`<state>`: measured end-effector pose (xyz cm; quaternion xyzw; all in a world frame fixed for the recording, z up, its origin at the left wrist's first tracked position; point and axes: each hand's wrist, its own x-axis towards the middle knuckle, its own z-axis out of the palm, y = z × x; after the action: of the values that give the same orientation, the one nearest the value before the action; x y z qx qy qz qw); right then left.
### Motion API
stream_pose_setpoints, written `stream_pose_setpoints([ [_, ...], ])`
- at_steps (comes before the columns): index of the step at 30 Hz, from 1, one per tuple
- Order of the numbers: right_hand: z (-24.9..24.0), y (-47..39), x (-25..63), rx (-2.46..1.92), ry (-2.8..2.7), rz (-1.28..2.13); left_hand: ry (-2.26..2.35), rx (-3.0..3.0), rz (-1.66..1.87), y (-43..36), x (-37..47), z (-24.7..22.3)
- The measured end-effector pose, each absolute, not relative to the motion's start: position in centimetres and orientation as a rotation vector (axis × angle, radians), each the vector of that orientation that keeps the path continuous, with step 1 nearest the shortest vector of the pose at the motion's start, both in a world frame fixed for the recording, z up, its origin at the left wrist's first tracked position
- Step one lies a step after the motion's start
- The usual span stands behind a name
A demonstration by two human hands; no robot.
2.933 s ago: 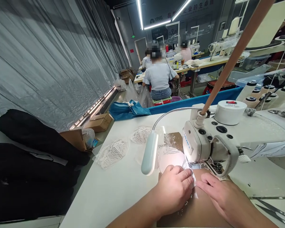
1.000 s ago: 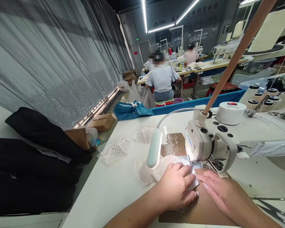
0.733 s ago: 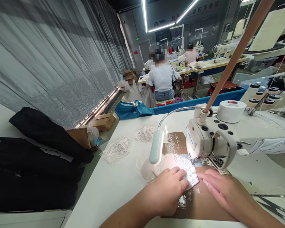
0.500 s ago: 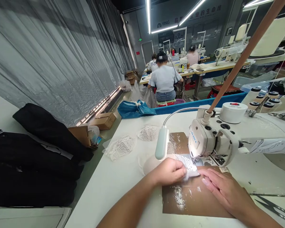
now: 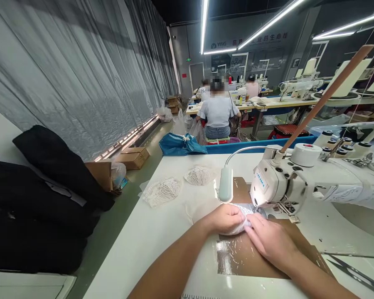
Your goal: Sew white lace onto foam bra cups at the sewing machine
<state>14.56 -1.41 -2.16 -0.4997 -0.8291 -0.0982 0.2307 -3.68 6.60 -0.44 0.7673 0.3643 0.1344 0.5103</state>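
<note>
White lace fabric [image 5: 239, 227] lies bunched beside the needle area of a white sewing machine [image 5: 269, 182]. My left hand [image 5: 226, 219] is closed on the fabric's left part, fingers curled. On the fabric's right edge my right hand [image 5: 268, 237] presses with its fingertips, fingers close together. Beneath both hands is a brown glossy sheet [image 5: 252, 257] on the white table [image 5: 137, 257]. A pale green lamp [image 5: 226, 185] hangs just above the left hand. Two lace cup pieces, one nearer [image 5: 163, 191] and one farther [image 5: 199, 175], rest to the left.
Black scissors [image 5: 355, 274] lie at the right table edge. Thread cones [image 5: 345, 147] stand behind the machine, and a brown pole [image 5: 327, 97] rises from it. A blue bag [image 5: 182, 144] is past the table. A seated person [image 5: 218, 112] works farther off.
My right hand has moved left, close against my left hand, and its fingertips are now on the lace. The lace looks more bunched between the hands. The camera view has shifted slightly.
</note>
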Motion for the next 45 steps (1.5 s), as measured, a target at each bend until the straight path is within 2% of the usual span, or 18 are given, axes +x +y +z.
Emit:
stream_pose_setpoints([
  [7, -1.5, -3.3, 16.6, -1.261, -2.312, -0.216, 0.802, 1.958, 0.268, 5.7, -3.9, 0.2],
  [12, -3.7, -7.1, 19.0, -1.153, -2.368, -0.175, 0.747, 2.146, 0.212, 5.1, -3.8, 1.6],
  [16, -5.0, -8.5, 20.0, -1.282, -2.286, -0.049, 0.686, 2.325, 0.199, 4.7, -3.1, 2.2],
  [24, -3.7, -7.8, 18.5, -1.55, -2.264, -0.048, 0.668, 2.73, 0.184, 3.1, -1.6, 1.2],
  [45, -3.1, -5.4, 18.1, -1.451, -2.334, -0.167, 0.717, 2.926, 0.229, 3.3, -1.5, 0.4],
])
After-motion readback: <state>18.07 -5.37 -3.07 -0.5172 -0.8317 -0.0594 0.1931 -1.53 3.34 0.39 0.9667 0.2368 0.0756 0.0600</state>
